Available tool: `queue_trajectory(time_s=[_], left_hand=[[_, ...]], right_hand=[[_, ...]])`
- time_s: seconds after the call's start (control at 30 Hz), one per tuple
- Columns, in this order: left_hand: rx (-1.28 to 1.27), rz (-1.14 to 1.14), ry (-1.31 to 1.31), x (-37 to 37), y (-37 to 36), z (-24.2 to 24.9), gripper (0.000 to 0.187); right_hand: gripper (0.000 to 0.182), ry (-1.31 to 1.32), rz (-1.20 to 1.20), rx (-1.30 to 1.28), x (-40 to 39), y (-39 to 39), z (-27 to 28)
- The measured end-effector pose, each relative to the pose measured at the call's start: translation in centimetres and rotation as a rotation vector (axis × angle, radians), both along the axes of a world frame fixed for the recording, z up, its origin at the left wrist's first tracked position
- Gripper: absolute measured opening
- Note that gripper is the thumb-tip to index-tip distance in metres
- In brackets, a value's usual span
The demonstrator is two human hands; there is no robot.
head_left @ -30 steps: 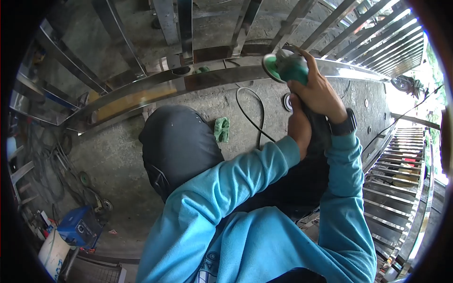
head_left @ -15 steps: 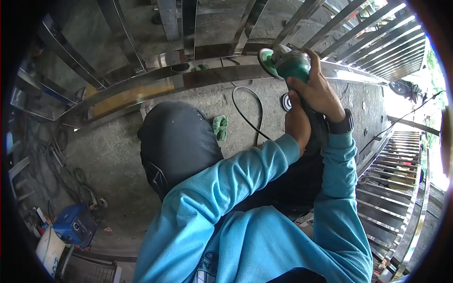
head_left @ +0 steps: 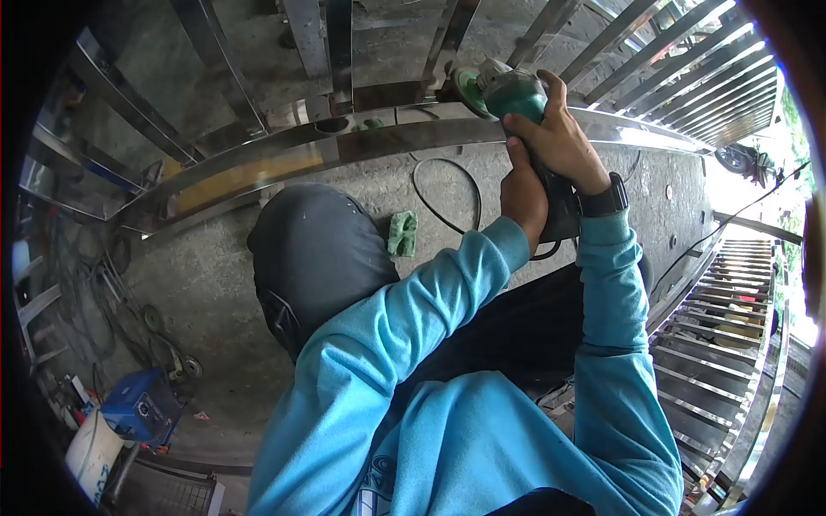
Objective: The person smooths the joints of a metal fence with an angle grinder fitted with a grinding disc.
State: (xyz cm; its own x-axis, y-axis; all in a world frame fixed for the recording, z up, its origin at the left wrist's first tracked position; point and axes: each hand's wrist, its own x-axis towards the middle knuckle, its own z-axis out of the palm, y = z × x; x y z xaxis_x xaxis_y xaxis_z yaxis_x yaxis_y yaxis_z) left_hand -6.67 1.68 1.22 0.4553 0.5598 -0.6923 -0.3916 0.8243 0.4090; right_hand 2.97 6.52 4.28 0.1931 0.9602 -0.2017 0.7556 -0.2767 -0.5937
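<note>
An angle grinder with a green body and a dark rear grip is held in both my hands. My right hand, with a dark watch at the wrist, is closed around the green front part. Closed on the rear grip is my left hand, its thumb pointing forward. The grinder's green disc is tilted on edge and overlaps the far side of the shiny metal rail, close to the foot of an upright bar.
A green cloth lies on the concrete floor beside my dark-clad knee. A black cable loops near the grinder. More barred metal panels stand at right. At lower left are a blue machine and a white bucket.
Both hands and the grinder have shifted left and slightly farther away along the rail. The grip on the tool is unchanged.
</note>
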Motion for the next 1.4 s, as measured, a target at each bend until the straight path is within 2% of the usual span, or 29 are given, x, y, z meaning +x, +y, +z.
queue_trajectory(time_s=[0.13,0.23,0.3,0.33,0.4,0.47,0.53,0.6,0.67,0.8,0.87,1.03,1.2,1.27,1.33,1.4], left_hand=[[0.063,-0.033,0.059,-0.3,-0.8,0.3,0.095],[0.145,-0.078,0.133,-0.2,-1.4,0.2,0.092],[0.272,-0.112,0.185,0.2,-1.7,0.1,0.09],[0.31,-0.197,0.26,0.6,-1.7,-0.3,0.085],[0.469,-0.109,0.349,1.2,-2.7,0.2,0.074],[0.579,-0.105,0.315,1.0,-3.0,0.4,0.07],[0.642,-0.183,0.365,1.3,-2.9,0.3,0.072],[0.664,-0.21,0.404,1.4,-3.2,0.4,0.073],[0.689,-0.247,0.441,1.4,-3.3,0.4,0.075],[0.699,-0.322,0.494,0.7,-3.3,0.3,0.08],[0.673,-0.33,0.494,0.1,-3.4,0.7,0.084],[0.659,-0.266,0.547,-1.0,-4.0,1.4,0.1],[0.637,-0.25,0.523,-2.2,-3.8,1.9,0.1],[0.719,-0.258,0.59,-1.9,-4.3,0.8,0.108],[0.728,-0.261,0.587,-2.1,-4.4,0.8,0.108],[0.732,-0.26,0.583,-2.4,-4.2,1.2,0.108]], right_hand=[[0.093,-0.025,0.027,0.049,0.4,-0.6,0.3],[0.089,0.092,-0.007,0.05,1.8,-1.2,-0.2],[0.083,0.482,-0.175,0.014,2.5,-1.7,-0.6],[0.083,0.483,-0.173,0.012,2.7,-1.9,-0.6],[0.081,0.794,-0.334,-0.067,2.9,-2.4,-0.5],[0.076,0.86,-0.328,-0.102,2.7,-2.6,-0.4],[0.059,1.043,-0.402,-0.137,3.0,-2.8,-1.3],[0.058,1.052,-0.397,-0.132,3.4,-3.1,-1.9],[0.061,1.307,-0.405,-0.302,4.0,-3.3,-2.3],[0.059,1.305,-0.409,-0.265,3.7,-3.6,-3.7],[0.06,1.385,-0.421,-0.31,3.4,-3.7,-4.1],[0.062,1.444,-0.401,-0.337,2.3,-3.7,-4.7],[0.061,1.498,-0.459,-0.314,0.5,-3.0,-5.0],[0.061,1.511,-0.416,-0.328,0.8,-2.9,-5.7],[0.061,1.469,-0.353,-0.319,0.8,-2.9,-6.0],[0.061,1.482,-0.401,-0.302,0.6,-3.1,-5.5]])
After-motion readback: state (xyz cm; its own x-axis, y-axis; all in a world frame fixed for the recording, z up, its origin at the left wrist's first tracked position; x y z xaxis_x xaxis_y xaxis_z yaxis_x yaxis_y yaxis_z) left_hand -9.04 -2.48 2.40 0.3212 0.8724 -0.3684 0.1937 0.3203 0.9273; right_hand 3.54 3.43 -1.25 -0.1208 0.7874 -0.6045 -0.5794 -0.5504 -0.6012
